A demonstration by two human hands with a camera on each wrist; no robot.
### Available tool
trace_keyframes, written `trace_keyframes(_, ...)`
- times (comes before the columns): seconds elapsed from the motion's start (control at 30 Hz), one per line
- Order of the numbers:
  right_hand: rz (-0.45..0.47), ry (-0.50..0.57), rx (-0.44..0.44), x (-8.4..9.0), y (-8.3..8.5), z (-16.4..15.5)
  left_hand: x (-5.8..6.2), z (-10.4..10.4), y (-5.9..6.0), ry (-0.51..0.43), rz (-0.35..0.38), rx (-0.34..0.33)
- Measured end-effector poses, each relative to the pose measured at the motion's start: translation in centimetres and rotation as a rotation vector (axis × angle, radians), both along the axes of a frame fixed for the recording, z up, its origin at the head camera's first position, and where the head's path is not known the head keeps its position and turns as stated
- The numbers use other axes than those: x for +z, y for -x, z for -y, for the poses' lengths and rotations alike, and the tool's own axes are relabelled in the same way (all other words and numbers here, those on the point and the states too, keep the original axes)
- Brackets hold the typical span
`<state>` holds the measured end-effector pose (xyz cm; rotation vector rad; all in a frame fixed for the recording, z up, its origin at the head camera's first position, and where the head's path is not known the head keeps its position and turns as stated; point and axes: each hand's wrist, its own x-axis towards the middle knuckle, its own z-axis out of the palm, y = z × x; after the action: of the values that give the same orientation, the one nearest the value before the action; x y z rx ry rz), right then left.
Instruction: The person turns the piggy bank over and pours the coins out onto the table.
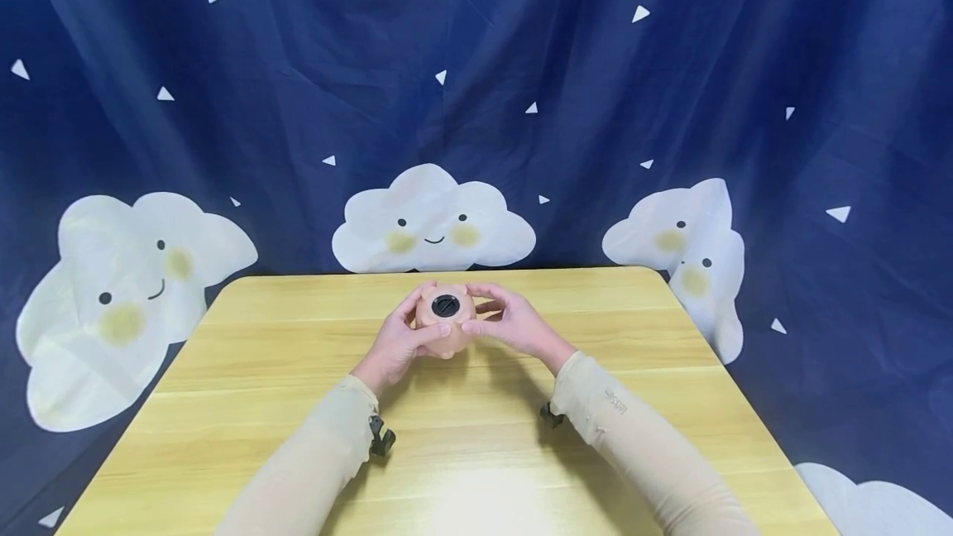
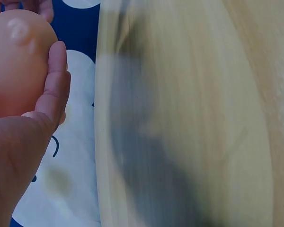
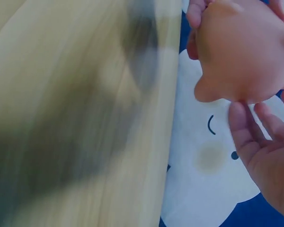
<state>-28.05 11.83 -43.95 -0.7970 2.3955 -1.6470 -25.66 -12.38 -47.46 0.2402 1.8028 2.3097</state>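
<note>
The left hand (image 1: 398, 339) grips the pink toy (image 3: 244, 52); the right hand (image 1: 517, 323) pinches its other side. Its black plug (image 1: 446, 305) lies just beyond the left thumb (image 1: 438, 332).

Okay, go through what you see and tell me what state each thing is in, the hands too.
Pink round object: held between both hands, raised off the table
Black round plug: appears seated in the pink round object, facing up toward the head camera
Left hand: gripping the object's side, thumb across its near face
Right hand: holding the opposite side between thumb and fingers
Table: shadowed below the hands
Blue curtain: hanging, lightly creased
</note>
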Motion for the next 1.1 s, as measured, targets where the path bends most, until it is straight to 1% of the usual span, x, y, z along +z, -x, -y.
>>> trace_keyframes(0.1,-0.035,0.004,-0.041,0.3,0.1,0.2,0.2,0.1,-0.1,-0.011,0.000,-0.009)
trace_keyframes(0.17,-0.052,0.015,-0.044,0.5,0.1,0.3,0.2,0.1,-0.2,-0.012,-0.001,-0.017)
trace_keyframes(0.4,-0.091,0.047,-0.011,0.6,0.0,0.8,0.2,0.2,-0.4,0.000,-0.007,-0.034)
trace_keyframes(0.63,-0.198,0.036,0.004,0.7,0.2,1.0,0.0,0.1,-0.4,0.046,-0.028,-0.058)
trace_keyframes(0.73,-0.210,-0.009,0.013,1.0,0.3,1.0,0.0,0.0,-0.5,0.058,-0.029,-0.073)
trace_keyframes(0.83,-0.224,-0.076,0.028,1.3,0.3,0.8,-0.1,0.0,-0.6,0.082,-0.026,-0.082)
trace_keyframes(1.1,-0.332,-0.245,0.085,2.2,0.4,0.7,-0.1,0.1,-0.9,0.160,-0.045,-0.092)
